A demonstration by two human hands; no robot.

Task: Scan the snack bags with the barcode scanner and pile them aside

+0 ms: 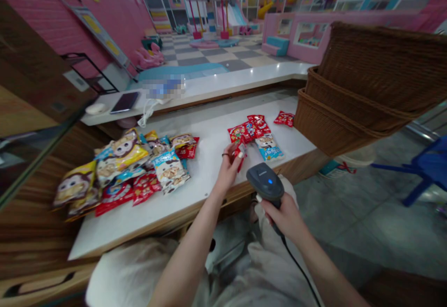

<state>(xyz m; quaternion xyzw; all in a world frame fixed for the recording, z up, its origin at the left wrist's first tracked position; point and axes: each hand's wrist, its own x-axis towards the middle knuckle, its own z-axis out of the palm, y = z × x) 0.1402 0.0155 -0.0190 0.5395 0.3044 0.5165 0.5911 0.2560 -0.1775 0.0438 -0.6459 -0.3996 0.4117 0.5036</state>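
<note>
My left hand (227, 172) is raised, fingers pinching a red snack packet (240, 154); my right hand (284, 218) is closed around a barcode scanner (264, 181).

Stacked wicker baskets (363, 81) — blue plastic chair (422, 170)

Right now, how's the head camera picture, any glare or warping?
In the head view, wide-angle warping bends the white counter and wicker baskets; small glare spots sit on the far ledge; a pixelated patch hides what lies there.
</note>
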